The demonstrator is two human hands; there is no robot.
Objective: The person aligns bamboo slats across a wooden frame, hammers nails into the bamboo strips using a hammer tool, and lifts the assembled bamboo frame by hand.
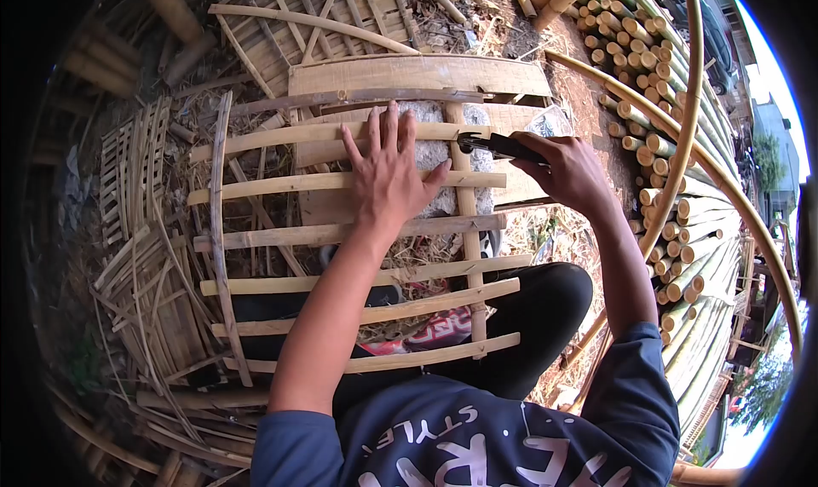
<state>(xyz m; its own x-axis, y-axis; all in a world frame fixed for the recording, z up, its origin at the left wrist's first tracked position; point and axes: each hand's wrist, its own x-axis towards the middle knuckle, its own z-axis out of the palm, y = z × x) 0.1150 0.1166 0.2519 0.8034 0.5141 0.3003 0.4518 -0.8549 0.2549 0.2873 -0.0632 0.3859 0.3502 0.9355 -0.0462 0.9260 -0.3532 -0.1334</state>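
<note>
A bamboo slat frame spans from my lap to the work surface, with several crosswise slats joined to one upright strip on the left and another strip on the right. My left hand lies flat with fingers spread over the two upper slats. In my right hand is a dark hammer, gripped by its black handle. Its metal head is at the right end of an upper slat, by the right strip; whether it touches cannot be made out. Under the frame lies a rough grey block.
Wooden boards lie beyond the frame. Bamboo poles are stacked at the right, with a long curved pole in front. Slatted panels and loose strips crowd the left side. Straw litters the ground.
</note>
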